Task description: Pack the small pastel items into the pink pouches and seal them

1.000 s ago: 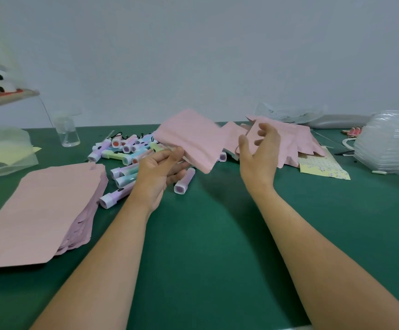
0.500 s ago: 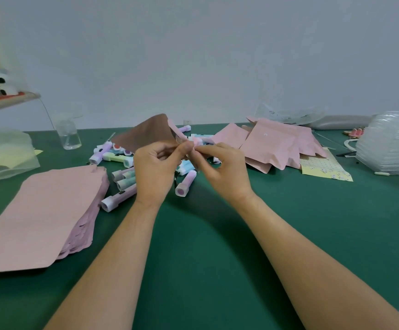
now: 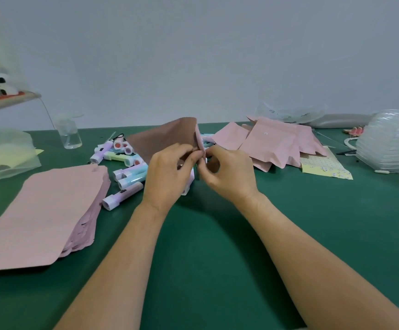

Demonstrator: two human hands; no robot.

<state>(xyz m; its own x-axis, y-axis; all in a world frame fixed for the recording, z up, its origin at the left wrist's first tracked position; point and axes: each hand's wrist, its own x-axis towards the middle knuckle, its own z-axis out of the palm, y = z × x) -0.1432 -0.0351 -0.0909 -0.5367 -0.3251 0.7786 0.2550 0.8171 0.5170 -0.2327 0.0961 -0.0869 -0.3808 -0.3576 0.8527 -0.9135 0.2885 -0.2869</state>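
Stack of flat pouches (image 3: 39, 210) sits near left of hands; left hand (image 3: 167, 173) and right hand (image 3: 228, 173) both pinch 1 pink pouch (image 3: 162, 139) by its edge, lifted off bench (image 3: 217, 258). Pastel items (image 3: 131, 177) lie behind left hand.

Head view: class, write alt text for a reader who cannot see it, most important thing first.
The left hand and right hand pinch the edge of a pink pouch held above a green table. A stack of flat pouches lies at the left, pastel items behind the hands, a heap of pouches at back right.
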